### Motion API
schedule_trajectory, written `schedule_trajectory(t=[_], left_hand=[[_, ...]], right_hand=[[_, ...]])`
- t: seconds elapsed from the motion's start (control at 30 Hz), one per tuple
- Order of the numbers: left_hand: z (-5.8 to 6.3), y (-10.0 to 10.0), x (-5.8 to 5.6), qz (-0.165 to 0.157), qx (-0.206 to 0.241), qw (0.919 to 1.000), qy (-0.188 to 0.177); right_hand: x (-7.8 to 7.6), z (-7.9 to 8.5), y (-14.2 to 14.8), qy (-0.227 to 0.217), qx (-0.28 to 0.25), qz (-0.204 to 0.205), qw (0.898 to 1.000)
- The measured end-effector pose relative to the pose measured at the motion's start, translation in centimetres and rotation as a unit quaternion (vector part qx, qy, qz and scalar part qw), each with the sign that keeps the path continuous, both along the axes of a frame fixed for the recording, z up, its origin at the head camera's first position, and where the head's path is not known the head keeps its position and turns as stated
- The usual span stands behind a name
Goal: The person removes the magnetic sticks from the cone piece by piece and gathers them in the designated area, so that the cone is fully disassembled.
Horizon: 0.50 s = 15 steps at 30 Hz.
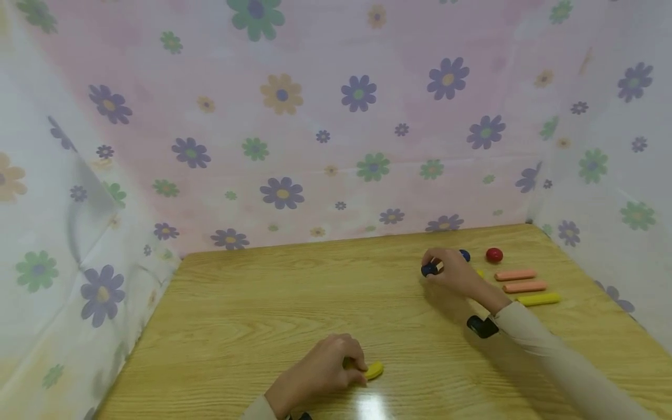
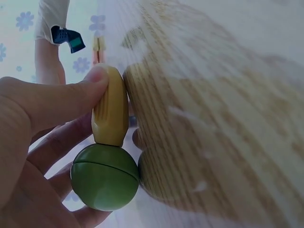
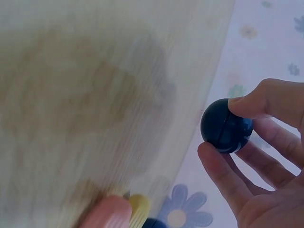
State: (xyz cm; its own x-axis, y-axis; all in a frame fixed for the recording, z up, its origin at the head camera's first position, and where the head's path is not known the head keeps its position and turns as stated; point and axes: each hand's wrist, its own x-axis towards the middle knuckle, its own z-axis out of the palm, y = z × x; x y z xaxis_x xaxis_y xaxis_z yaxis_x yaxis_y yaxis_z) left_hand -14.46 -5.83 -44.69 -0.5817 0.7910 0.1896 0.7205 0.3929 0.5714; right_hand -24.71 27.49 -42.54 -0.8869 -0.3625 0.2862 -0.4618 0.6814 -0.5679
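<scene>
In the head view my left hand point(image 1: 328, 364) is low over the front of the table. Thumb and fingers pinch the yellow handle point(image 2: 110, 109) of a small maraca. A green ball head point(image 2: 105, 176) sits at the handle's end in the left wrist view; in the head view the hand hides it. My right hand point(image 1: 452, 271) is farther back on the right. It pinches a dark blue ball point(image 3: 226, 126) between thumb and fingertips, the ball held above the table. Right behind that hand are another blue ball point(image 1: 464, 255) and a partly hidden yellow piece point(image 1: 480, 273).
At the table's right side lie a red ball point(image 1: 494, 255), two salmon-coloured sticks point(image 1: 515, 275) and a yellow stick point(image 1: 538, 299). The wooden table point(image 1: 294, 297) meets flower-print cloth point(image 1: 325, 169) at the back and sides.
</scene>
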Motion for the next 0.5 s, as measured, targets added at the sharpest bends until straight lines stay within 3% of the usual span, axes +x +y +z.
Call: schedule_trajectory(t=[0.3, 0.5], left_hand=[[-0.3, 0.0, 0.0, 0.001, -0.003, 0.9999, 0.015], [-0.1, -0.1, 0.0, 0.006, -0.004, 0.9999, 0.007]], right_hand=[[-2.4, -0.4, 1.5, -0.008, 0.031, -0.003, 0.999], [-4.1, -1.0, 1.9, -0.044, 0.036, -0.016, 0.998]])
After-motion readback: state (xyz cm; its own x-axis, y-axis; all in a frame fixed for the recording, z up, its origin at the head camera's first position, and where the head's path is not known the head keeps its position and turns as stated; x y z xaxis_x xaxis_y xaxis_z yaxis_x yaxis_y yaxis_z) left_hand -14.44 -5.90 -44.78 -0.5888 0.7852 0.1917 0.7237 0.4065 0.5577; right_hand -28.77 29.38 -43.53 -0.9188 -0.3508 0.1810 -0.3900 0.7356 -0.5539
